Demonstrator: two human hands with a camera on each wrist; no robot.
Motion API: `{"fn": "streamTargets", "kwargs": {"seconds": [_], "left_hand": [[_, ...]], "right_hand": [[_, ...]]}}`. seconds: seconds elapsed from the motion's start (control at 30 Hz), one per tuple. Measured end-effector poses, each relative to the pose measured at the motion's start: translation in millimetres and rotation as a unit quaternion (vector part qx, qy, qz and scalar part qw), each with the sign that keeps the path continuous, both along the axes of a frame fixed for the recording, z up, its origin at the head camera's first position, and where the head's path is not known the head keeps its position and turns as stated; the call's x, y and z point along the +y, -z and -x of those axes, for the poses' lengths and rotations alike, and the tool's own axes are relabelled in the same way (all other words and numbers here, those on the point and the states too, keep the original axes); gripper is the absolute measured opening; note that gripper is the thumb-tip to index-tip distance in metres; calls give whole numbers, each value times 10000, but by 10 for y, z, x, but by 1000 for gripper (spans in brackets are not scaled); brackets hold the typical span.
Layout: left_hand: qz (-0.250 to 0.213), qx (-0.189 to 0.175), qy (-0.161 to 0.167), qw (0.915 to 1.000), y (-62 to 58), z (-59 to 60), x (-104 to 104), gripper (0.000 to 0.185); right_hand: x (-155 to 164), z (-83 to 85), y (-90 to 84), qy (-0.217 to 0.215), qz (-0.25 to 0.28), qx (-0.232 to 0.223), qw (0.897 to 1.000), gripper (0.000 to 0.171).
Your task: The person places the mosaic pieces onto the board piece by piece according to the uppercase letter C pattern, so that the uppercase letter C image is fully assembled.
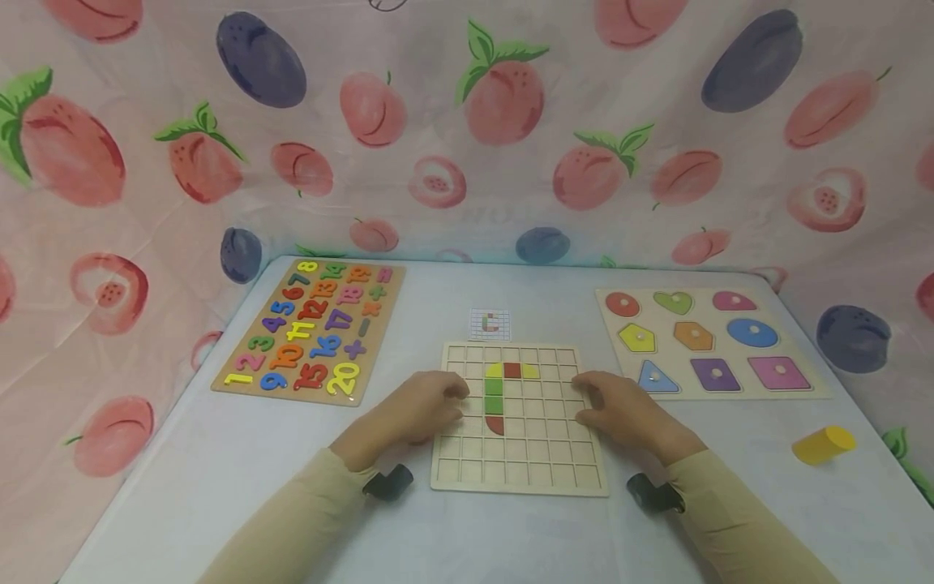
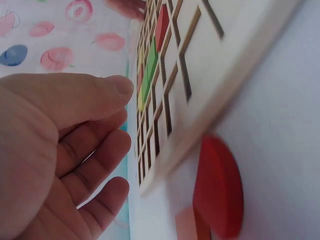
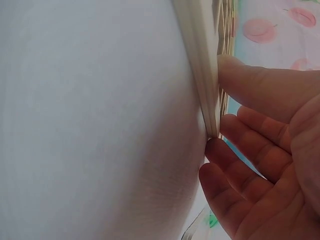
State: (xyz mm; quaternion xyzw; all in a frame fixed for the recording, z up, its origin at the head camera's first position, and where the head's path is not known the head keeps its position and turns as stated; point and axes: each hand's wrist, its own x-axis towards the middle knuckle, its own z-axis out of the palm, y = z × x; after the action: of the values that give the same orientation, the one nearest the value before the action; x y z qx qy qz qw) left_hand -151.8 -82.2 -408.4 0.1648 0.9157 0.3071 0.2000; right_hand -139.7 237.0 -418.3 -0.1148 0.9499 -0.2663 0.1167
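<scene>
One fruit-print cloth (image 1: 635,73) forms the backdrop at the far and left sides. In front of it extends a white-topped table (image 1: 175,495). Three boards lie flat on the table:
- Number board (image 1: 374,334): far left; carries coloured numerals and arithmetic signs.
- Shape board (image 1: 706,315): far right; carries nine knobbed shapes in three rows.
- Grid board (image 1: 540,446): centre, nearer than the other two, between the hands.

The left hand (image 1: 419,401) is at the left edge of the grid board. Its grip is released, with fingers loosely bent and thumb apart from them. The right hand (image 1: 623,410) is at the right edge. Its fingers are relaxed and spread, fingertips at the board's rim; the grip is not clenched.

A yellow cylinder (image 1: 824,446) lies on its side at the right, nearer than the shape board. A small printed card (image 1: 490,324) lies just beyond the grid board's far edge.

Grid board contents: two yellow pieces (image 1: 531,371) flank a red square (image 1: 512,371) in one row. Below the left yellow piece, toward the near side, follow two green squares (image 1: 494,405) and a red rounded piece (image 1: 494,425).

A loose red block (image 2: 220,185) and an orange block (image 2: 187,225) lie on the table beside the grid board, near the left hand.
</scene>
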Motion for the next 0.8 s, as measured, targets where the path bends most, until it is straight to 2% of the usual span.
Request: {"fn": "streamTargets", "kwargs": {"seconds": [0.07,0.13,0.5,0.8], "left_hand": [[-58,-238,-218,9995,-13,-8,-53,32],[-77,-311,-367,9988,-18,-16,-110,32],[235,327,-712,9967,12,-61,-436,29],[112,409,-775,9961,79,-125,-602,33]], "right_hand": [[-3,1,-2,22,-12,-32,10000,54],[-3,3,-3,38,-21,-59,10000,54],[4,0,11,35,-10,-51,10000,54],[5,-8,7,-22,12,11,10000,53]]}}
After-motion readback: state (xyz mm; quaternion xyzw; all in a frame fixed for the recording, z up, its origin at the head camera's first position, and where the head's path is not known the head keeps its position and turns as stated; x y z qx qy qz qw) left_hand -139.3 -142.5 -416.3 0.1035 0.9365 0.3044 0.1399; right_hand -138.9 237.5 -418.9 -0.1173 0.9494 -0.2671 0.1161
